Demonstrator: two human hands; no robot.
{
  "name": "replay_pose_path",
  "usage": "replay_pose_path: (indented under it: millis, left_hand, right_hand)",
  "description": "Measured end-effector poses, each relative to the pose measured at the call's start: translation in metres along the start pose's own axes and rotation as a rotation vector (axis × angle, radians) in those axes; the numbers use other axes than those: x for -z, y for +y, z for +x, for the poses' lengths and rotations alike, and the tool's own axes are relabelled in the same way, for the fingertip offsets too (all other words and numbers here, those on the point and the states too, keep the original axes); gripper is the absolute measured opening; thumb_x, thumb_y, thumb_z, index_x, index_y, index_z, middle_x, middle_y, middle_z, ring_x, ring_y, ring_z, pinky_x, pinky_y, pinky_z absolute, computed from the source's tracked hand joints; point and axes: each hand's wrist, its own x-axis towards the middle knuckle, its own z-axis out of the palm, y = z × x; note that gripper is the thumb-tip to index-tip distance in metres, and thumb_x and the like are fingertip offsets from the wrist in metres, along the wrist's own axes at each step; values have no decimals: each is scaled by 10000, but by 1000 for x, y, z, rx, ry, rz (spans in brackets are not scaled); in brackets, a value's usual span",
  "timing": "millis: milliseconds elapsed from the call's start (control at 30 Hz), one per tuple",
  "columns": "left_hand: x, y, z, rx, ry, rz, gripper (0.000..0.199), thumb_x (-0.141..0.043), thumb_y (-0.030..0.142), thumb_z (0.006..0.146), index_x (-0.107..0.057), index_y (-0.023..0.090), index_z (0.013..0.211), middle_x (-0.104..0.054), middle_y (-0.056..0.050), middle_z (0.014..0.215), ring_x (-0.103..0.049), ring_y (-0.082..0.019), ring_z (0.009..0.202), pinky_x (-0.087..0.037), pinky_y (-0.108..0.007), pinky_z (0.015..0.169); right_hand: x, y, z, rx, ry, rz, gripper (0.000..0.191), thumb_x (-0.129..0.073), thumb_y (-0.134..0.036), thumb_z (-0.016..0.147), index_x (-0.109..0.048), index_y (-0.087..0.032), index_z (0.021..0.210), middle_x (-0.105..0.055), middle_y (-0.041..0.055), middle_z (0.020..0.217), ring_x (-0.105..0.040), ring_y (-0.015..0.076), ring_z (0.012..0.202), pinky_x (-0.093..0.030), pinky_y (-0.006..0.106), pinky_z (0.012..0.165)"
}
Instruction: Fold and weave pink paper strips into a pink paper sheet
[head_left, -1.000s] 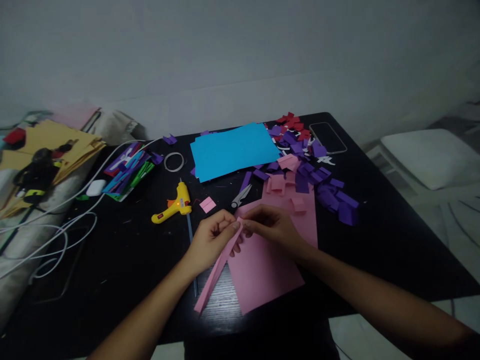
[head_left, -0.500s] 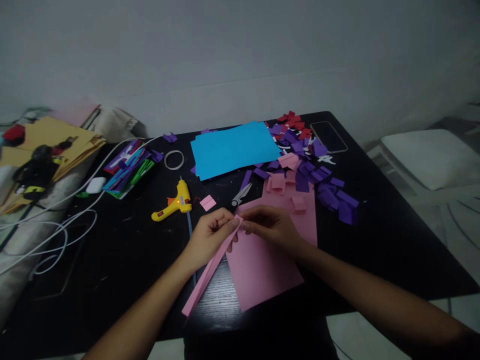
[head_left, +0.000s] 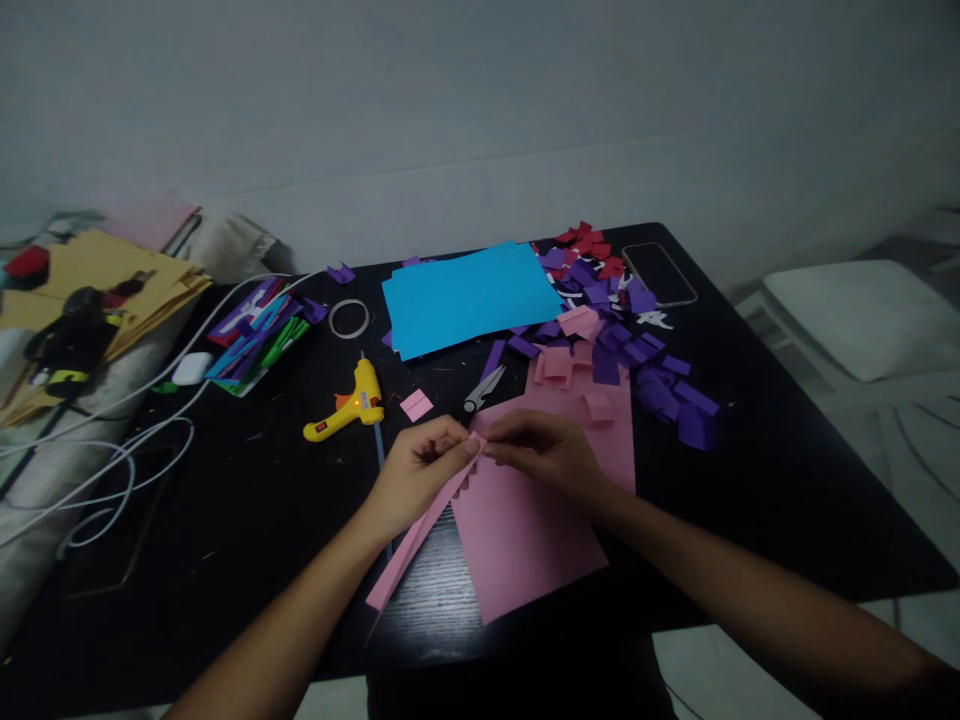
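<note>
Folded pink paper strip (head_left: 407, 555) slants along the left side of the pink sheet (head_left: 525, 550), its upper end pinched by the left hand (head_left: 420, 470) and the right hand (head_left: 551, 455), the latter above the sheet. Left of the sheet lies a yellow glue gun (head_left: 349, 407); beyond the sheet, blue paper (head_left: 469, 300).

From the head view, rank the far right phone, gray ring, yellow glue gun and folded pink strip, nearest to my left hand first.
1. Folded pink strip, held in your left hand.
2. Yellow glue gun, ahead to the left.
3. Gray ring, farther ahead, left.
4. Phone, far right corner.
</note>
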Motion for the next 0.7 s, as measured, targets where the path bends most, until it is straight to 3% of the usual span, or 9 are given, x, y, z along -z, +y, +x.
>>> replay_pose_path:
  millis: [700]
  left_hand:
    - [0, 2, 1, -9, -11, -18, 278, -777, 395, 878, -709, 140, 791, -635, 11, 602, -569, -100, 536, -474, -213, 534]
  right_hand:
    - [0, -1, -1, 40, -14, -62, 221, -871, -432, 814, -812, -219, 827, -768, 40, 779, -679, 160, 673, -520, 285, 601]
